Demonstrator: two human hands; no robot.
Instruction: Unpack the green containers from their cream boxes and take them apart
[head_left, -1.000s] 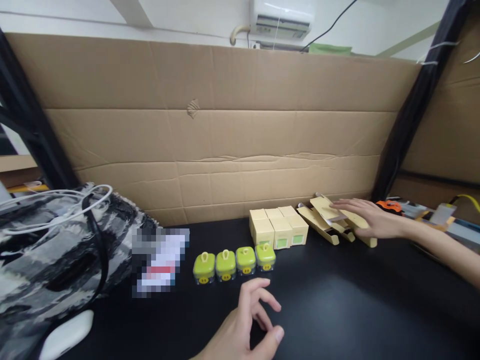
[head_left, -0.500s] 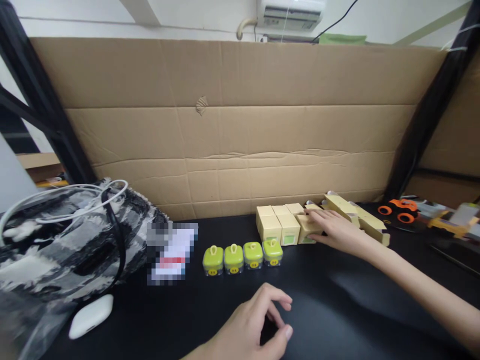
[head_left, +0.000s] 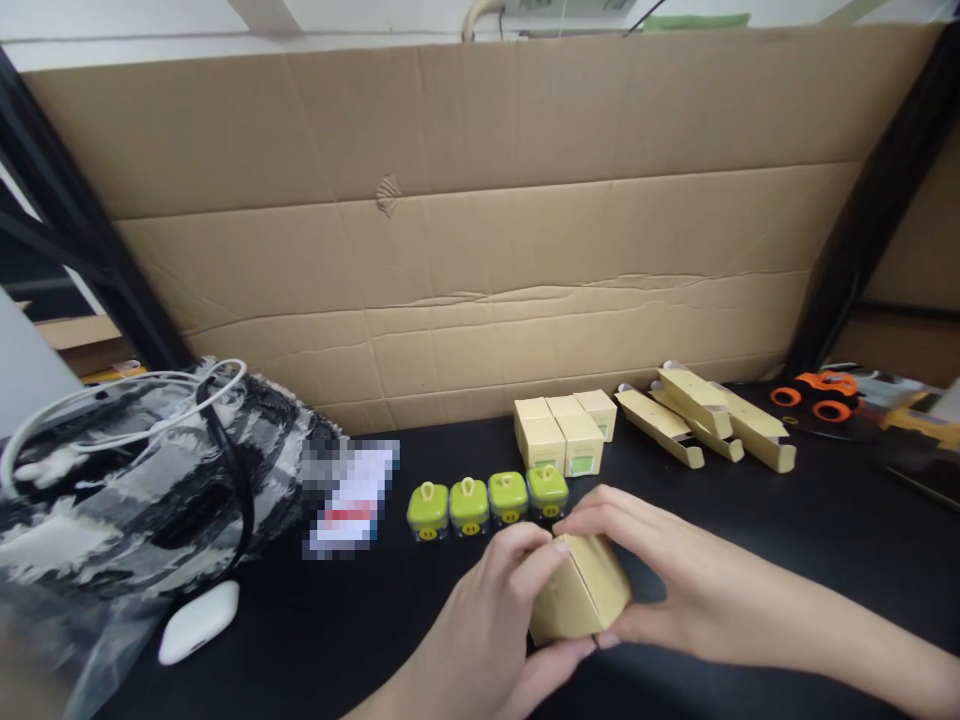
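**Two hands, one small box**

Both hands close on a pale yellow cardboard box [head_left: 581, 598], held tilted over the black tabletop [head_left: 750, 540], near the front and centre. The left hand [head_left: 480, 630] curls its fingers over the top edge, with the thumb under a lower corner. The right hand [head_left: 664, 585] pinches the other side, fingertips on top and thumb beneath. Just behind stands a row of four green-lidded little jars [head_left: 487, 500], then a cluster of small yellow boxes [head_left: 562, 435]. Flat folded yellow cartons [head_left: 705, 420] lie further right. A white oval case [head_left: 199, 620] rests at the left, beside a camouflage-patterned bag [head_left: 135, 500]. A corrugated cardboard wall [head_left: 480, 250] backs everything.
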